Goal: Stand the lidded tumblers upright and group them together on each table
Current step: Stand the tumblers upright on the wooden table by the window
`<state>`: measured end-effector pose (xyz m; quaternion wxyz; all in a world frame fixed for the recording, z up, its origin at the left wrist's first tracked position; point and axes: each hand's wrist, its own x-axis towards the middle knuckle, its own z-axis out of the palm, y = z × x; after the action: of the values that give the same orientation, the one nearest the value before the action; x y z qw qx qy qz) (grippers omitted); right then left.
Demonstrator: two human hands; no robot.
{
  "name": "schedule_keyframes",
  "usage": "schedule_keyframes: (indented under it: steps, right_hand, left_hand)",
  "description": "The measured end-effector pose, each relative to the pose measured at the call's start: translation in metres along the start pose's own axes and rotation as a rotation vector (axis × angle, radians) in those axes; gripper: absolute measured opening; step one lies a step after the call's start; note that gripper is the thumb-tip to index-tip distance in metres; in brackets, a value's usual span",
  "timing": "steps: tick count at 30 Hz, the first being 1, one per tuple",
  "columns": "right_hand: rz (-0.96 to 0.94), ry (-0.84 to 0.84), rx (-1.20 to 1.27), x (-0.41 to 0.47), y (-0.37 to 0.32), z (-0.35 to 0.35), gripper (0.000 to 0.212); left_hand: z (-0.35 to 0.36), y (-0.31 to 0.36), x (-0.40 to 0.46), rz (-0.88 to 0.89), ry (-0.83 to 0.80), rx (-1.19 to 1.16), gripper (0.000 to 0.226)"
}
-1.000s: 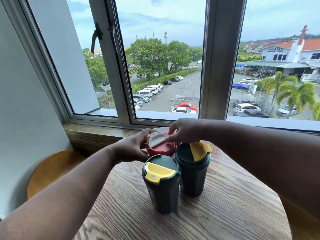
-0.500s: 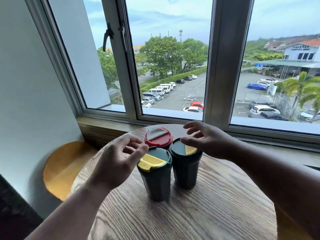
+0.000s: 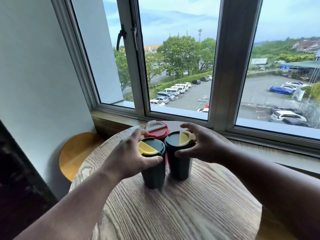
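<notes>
A round yellow stool (image 3: 76, 153) stands at the near left by the wall. A window (image 3: 176, 66) spans the far side, with parked cars (image 3: 173, 91) outside.

3 upright tumblers (image 3: 153, 163) on the table (image 3: 190, 213) — 2 in front, 1 behind.
</notes>
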<state>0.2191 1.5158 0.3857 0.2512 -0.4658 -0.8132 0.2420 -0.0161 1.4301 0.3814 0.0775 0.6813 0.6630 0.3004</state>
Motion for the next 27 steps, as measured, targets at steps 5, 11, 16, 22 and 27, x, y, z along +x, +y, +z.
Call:
schedule_keyframes:
  steps: [5, 11, 16, 22, 27]
  right_hand:
    - [-0.016, -0.004, -0.003, 0.0016, 0.0019, -0.0008, 0.097]
    - [-0.015, -0.032, -0.001, 0.0053, 0.0025, -0.0024, 0.096]
    - [-0.011, -0.025, 0.003, 0.0046, 0.0041, -0.0018, 0.093]
    - [-0.005, -0.038, 0.009, 0.0033, 0.0037, -0.0022, 0.091]
    - [-0.010, -0.066, 0.001, 0.0021, 0.0018, -0.0023, 0.092]
  left_hand:
    - [0.0006, -0.0006, 0.0027, -0.013, -0.016, 0.012, 0.081]
    - [0.0042, -0.0024, 0.0001, -0.024, 0.009, 0.024, 0.077]
    - [0.0055, -0.0018, -0.0009, -0.016, 0.018, 0.040, 0.076]
    - [0.0055, 0.0010, -0.0004, -0.019, 0.013, 0.051, 0.077]
    - [0.0050, -0.0020, -0.0003, -0.017, -0.017, 0.059, 0.077]
